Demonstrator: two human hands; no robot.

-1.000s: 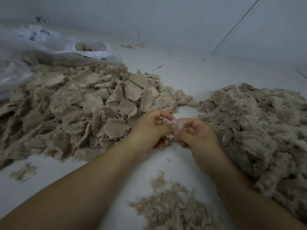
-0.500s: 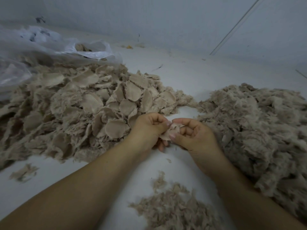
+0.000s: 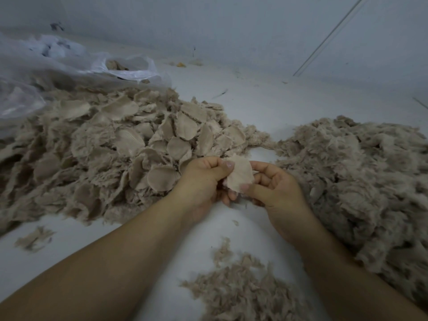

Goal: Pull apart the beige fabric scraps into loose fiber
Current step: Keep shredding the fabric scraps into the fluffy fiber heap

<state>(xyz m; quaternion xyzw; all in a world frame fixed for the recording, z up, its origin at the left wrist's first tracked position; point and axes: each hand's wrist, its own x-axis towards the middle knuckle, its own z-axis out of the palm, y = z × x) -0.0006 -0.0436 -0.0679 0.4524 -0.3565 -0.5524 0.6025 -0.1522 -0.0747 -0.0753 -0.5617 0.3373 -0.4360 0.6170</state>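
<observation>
scrap (image 3: 239, 175) is pinched between left hand (image 3: 201, 181) and right hand (image 3: 278, 191), thumbs pressing its face. scrap pile (image 3: 115, 147) lies at 10 o'clock, fiber heap (image 3: 359, 181) at 3 o'clock.

I'm looking at what seems to be a small textile-recycling workroom, though the dim light makes that hard to confirm. A bare white floor (image 3: 266, 105) meets a plain white wall (image 3: 231, 26). On it lie a big heap of beige fabric scraps (image 3: 129, 144), a mound of loose fiber (image 3: 356, 172) and a clear plastic bag (image 3: 41, 72) holding more scraps, with no furniture around them.
</observation>
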